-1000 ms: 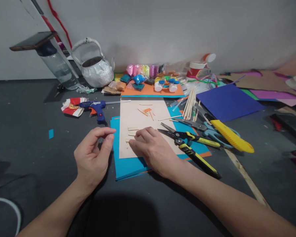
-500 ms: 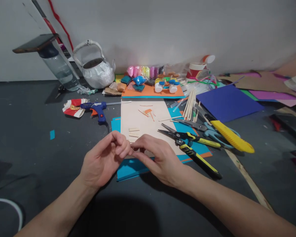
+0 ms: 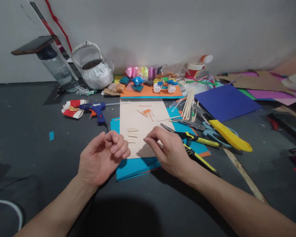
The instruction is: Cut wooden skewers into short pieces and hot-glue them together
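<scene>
My left hand (image 3: 103, 158) is turned palm up at the front edge of the paper stack, its fingers curled in. Anything under those fingers is hidden. My right hand (image 3: 169, 148) hovers over the cream paper (image 3: 128, 113), thumb and forefinger pinched together; what they hold, if anything, is too small to make out. Between the hands, several short wooden sticks (image 3: 132, 135) lie in small groups on the paper. Orange scraps (image 3: 147, 112) rest farther up the sheet. Partly behind my right hand are the pliers-like cutters with yellow and black handles (image 3: 202, 140).
A blue glue gun (image 3: 96, 110) lies at left, before a silver kettle-shaped pot (image 3: 97, 74) and a tilted water bottle (image 3: 61, 70). To the right are long sticks (image 3: 188, 105), scissors (image 3: 191, 124), a yellow cutter knife (image 3: 230, 135) and a dark blue sheet (image 3: 228, 102). Bagged clay (image 3: 138, 80) sits behind.
My hands have come apart. The right hand moved to the right, away from the left fingertips, uncovering more of the cream paper and short sticks. The left hand stayed nearly in place.
</scene>
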Action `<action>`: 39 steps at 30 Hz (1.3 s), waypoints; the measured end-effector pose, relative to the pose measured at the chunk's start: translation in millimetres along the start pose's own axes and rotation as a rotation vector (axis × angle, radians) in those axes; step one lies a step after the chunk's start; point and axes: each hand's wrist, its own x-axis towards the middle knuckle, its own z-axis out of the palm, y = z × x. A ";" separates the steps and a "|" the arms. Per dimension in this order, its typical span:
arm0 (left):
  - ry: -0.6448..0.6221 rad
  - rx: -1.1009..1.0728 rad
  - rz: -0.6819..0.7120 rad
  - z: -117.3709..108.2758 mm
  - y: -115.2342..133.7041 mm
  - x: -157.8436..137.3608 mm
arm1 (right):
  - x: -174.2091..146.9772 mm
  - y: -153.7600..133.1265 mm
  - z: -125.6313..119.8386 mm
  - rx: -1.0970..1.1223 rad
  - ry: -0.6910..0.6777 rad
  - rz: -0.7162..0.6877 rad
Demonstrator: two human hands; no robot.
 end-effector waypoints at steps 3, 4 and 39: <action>0.058 0.259 0.109 -3.6 -3.9 0.8 | 8.2 16.7 -15.3 -0.099 0.123 0.105; 0.093 0.395 0.169 -5.7 -5.7 1.2 | 11.1 22.8 -21.0 -0.133 0.161 0.139; -0.174 2.254 -0.086 82.4 -50.0 177.6 | -45.2 75.2 -122.5 -0.509 -0.209 0.191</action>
